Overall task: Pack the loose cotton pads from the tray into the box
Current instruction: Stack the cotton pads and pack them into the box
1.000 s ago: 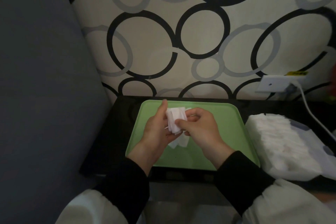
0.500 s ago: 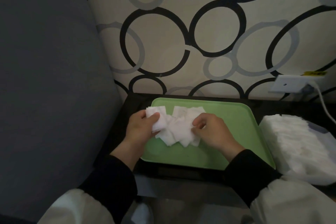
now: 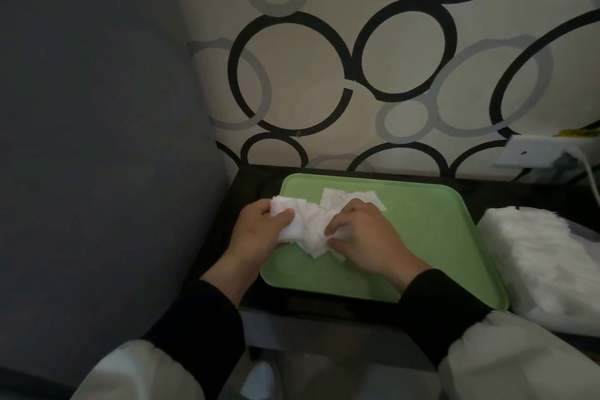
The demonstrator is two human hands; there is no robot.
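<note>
View: head camera, looking down at a green tray (image 3: 422,237) on a dark table (image 3: 253,182).
Pads: the cotton pads (image 3: 311,232) lie in a messy white heap on the left part of the tray, between the two hands.
Left: the left hand (image 3: 259,232) grips a bunch of pads at the left end of the heap, with the thumb on top.
Right: the right hand (image 3: 367,237) has its fingers curled down and pinches the right side of the heap.
Box: the box (image 3: 552,315) sits just beside the tray on the right, and it already holds many white pads in rows.
Change: a second ago both hands held a small stack up above the tray. Now the hands are down on the tray and the pads are spread out loose.
Meaning: no pads went into the box in this bit. I think the person is gathering more pads into a bigger bunch, which must then go right, to the box.
Care: the pads look thin and soft, so some may slip out when the bunch is lifted.
</note>
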